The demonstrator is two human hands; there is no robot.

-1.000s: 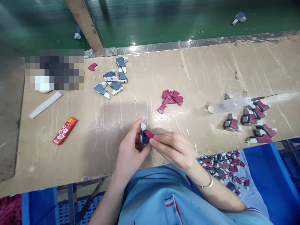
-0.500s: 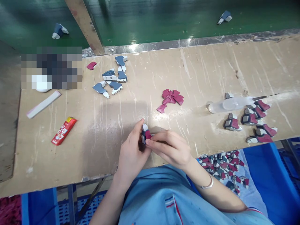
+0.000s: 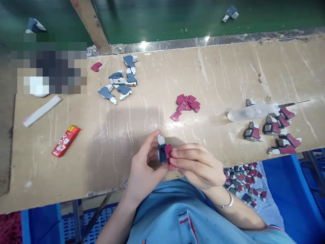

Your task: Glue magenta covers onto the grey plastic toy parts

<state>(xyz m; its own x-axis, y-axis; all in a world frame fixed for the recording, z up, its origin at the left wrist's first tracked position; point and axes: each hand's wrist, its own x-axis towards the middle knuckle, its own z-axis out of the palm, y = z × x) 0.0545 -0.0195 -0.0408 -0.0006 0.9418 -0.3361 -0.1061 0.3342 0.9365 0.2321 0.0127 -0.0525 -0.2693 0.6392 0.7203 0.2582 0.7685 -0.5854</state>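
Note:
Near the table's front edge, my left hand (image 3: 144,166) is closed around a small dark blue and white plastic part (image 3: 161,151), its white end pointing away from me. My right hand (image 3: 199,165) pinches a maroon plastic piece (image 3: 168,153) against the blue part's right side; whether it is seated there I cannot tell. Beyond my hands lies a loose pile of maroon pieces (image 3: 186,104). To the left are several blue and white parts (image 3: 124,89) and one single maroon piece (image 3: 96,66).
A clear bottle with a needle tip (image 3: 254,113) lies on the right beside several assembled parts (image 3: 272,128). On the left are a red packet (image 3: 66,141) and a white strip (image 3: 42,110). A green belt (image 3: 162,22) with parts runs behind; a blue bin (image 3: 289,189) stands below.
My right hand has moved slightly right, and the maroon piece now stands turned outward at the blue part's side. More of the blue part shows. The camera view has shifted a little.

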